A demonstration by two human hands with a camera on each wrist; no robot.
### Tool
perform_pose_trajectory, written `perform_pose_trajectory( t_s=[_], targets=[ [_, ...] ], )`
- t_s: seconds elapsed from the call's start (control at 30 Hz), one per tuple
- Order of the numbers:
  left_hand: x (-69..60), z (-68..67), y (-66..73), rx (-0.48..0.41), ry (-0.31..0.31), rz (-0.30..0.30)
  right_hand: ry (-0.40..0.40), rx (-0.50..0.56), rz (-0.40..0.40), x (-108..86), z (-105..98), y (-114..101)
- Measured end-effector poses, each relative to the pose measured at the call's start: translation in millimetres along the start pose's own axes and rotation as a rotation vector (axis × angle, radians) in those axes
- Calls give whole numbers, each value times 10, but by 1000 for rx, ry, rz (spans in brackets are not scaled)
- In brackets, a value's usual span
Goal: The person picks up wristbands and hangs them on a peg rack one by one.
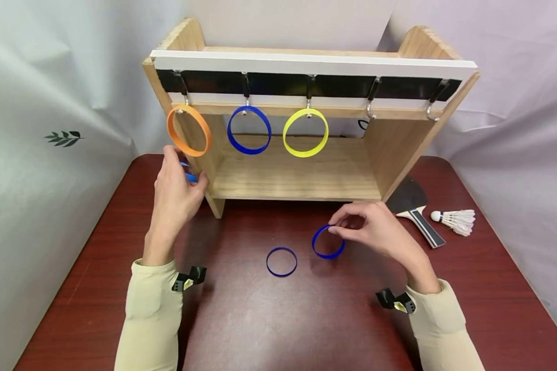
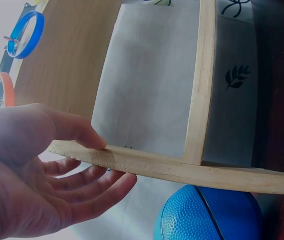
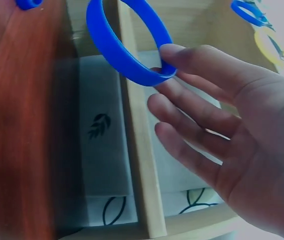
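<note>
The right hand (image 1: 376,226) pinches a blue ring (image 1: 328,256) between thumb and fingers above the table; the right wrist view shows this ring (image 3: 104,42) at the fingertips. Another blue ring (image 1: 281,275) lies on the table to its left. The left hand (image 1: 174,190) grips the left side edge of the wooden rack (image 1: 292,188); in the left wrist view the thumb lies on one face of the board (image 2: 166,171), the fingers on the other. From the rack's hooks hang an orange ring (image 1: 207,135), a blue ring (image 1: 267,135) and a yellow ring (image 1: 325,135).
Two hooks at the rack's right (image 1: 372,109) hold no ring. A paddle (image 1: 427,228) and a shuttlecock (image 1: 455,220) lie right of the rack. A blue ball (image 2: 211,212) sits beyond the rack's left side. White cloth (image 1: 51,77) surrounds the table.
</note>
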State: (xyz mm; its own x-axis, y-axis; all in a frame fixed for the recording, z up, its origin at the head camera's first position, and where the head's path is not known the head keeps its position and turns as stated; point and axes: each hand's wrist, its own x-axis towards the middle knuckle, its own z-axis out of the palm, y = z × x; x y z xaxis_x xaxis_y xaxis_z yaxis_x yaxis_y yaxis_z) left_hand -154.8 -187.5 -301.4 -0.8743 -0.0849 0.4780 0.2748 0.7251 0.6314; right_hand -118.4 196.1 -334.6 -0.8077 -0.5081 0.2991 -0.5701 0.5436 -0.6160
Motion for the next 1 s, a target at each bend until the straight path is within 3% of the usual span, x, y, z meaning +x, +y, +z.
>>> perform_pose_trajectory(
  t_s=[0.23, 0.4, 0.63, 0.87, 1.0],
  targets=[
    [2, -8, -1, 0, 0, 3, 212, 76, -37, 21, -119, -329],
    [6, -11, 14, -2, -2, 2, 435, 22, -123, 59, -164, -530],
    [16, 4, 13, 7, 5, 6, 802, -89, -273, 151, -182, -599],
    [14, 8, 9, 11, 10, 5, 1097, -105, -307, 354, -344, -628],
    [5, 4, 0, 10, 12, 2, 1226, -108, -297, 512, -485, -700]
  ],
)
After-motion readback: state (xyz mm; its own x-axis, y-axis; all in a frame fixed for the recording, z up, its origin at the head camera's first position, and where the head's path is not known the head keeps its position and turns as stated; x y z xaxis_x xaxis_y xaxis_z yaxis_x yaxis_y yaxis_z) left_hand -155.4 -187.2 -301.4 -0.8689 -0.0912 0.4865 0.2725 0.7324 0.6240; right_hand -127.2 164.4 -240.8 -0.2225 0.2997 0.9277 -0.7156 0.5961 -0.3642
